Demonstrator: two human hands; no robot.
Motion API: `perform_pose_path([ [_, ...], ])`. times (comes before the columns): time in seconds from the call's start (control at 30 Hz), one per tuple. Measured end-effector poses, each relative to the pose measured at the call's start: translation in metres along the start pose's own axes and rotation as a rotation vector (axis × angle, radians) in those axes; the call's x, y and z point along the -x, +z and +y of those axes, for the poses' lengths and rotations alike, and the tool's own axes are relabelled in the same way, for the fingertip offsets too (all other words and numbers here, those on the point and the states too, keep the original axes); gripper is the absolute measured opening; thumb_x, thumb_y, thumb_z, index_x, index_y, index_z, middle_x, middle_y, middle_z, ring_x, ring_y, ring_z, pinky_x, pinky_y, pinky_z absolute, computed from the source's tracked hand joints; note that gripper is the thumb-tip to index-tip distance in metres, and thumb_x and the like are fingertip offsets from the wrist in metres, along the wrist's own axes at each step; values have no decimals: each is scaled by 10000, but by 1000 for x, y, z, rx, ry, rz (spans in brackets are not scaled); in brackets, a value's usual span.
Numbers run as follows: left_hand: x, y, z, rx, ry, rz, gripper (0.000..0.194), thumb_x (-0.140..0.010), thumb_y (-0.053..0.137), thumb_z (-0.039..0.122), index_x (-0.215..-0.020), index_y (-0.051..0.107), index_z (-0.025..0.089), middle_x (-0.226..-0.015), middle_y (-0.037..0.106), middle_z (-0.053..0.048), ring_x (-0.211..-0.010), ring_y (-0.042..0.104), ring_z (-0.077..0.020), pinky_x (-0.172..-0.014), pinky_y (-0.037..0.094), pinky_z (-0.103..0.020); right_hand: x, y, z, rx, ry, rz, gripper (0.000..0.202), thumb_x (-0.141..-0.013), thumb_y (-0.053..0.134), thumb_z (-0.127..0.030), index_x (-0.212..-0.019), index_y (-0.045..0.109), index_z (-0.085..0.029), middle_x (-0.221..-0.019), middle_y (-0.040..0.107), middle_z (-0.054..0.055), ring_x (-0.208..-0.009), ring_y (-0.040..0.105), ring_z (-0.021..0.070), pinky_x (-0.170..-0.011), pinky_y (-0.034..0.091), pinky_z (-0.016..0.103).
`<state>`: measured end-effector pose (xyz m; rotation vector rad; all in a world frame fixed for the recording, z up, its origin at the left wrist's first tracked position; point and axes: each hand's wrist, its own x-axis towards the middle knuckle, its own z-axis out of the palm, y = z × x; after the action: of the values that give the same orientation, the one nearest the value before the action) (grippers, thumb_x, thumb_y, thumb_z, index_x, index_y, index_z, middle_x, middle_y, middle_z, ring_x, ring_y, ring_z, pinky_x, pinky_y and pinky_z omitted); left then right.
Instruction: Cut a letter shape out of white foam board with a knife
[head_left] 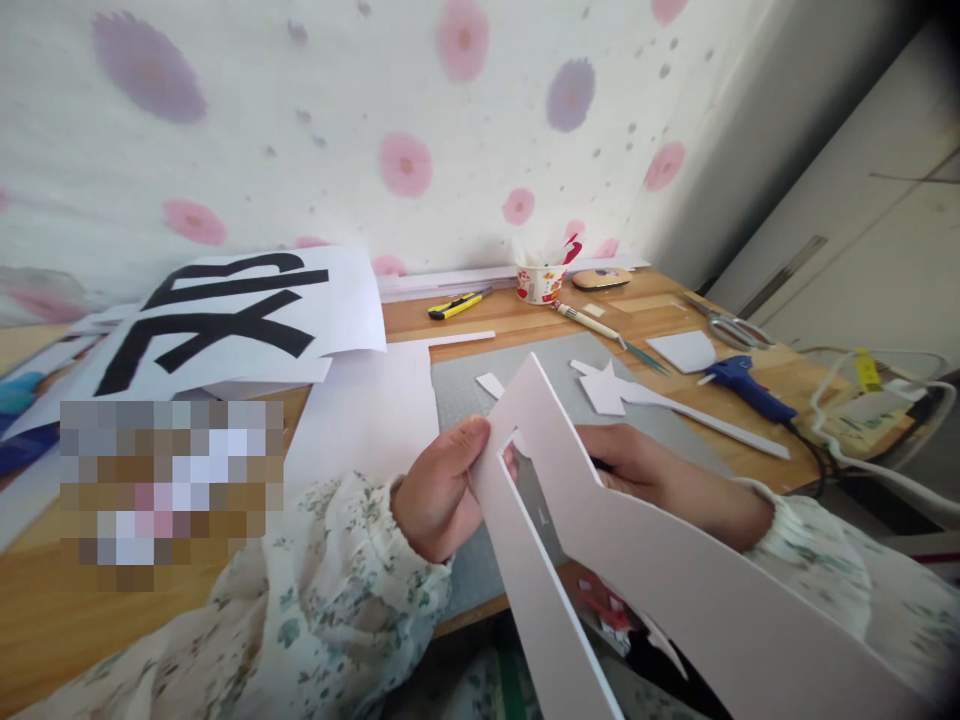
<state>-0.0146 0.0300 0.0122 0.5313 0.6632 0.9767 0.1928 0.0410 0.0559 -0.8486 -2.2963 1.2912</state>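
Observation:
A white foam board piece (637,520) with a long cut-out slot rises tilted from the lower right, close to me. My left hand (442,490) is closed on its left edge, thumb on the near face. Behind the board's right edge, my right hand (649,468) is curled, its fingertips hidden. A small dark bit shows beside its palm, too little of it to name. Beneath both hands lies a grey cutting mat (480,380). On the mat rest a white star-shaped cutout (602,386), a long white strip (712,415) and a small white scrap (490,385).
Black-printed paper sheets (247,300) lie left. Toward the wall are a yellow utility knife (459,305), a patterned paper cup (540,283) and a tan computer mouse (601,279). On the right sit scissors (731,328), a blue glue gun (750,386) and white cables (847,440).

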Motion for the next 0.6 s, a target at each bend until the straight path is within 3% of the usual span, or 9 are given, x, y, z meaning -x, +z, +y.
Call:
perform_pose_path([
  [0.17,0,0,0,31,-22,0,355,-689,788,426,-692,555,157,-618,560,-2,-541,525,-115,-553,454,-232,2,4,-3,-39,64,105,452,-926,445,-538,-1165,620,-195,-1088,652,103,-1023,612,241,-892,476,339],
  [0.33,-1,-2,-3,32,-3,6,295,-738,760,380,-747,577,149,-652,569,-12,-577,525,-118,-574,444,-233,-1,5,0,8,48,68,337,-931,483,-430,-1123,630,-195,-1138,644,112,-1074,595,254,-899,473,340],
  [0.6,1,0,-3,29,-10,-26,309,-755,750,371,-727,515,172,-615,547,-2,-543,497,-109,-525,404,-213,-1,10,6,-51,125,98,332,-930,500,-413,-1134,618,-179,-1170,635,103,-907,627,211,-736,496,272],
])
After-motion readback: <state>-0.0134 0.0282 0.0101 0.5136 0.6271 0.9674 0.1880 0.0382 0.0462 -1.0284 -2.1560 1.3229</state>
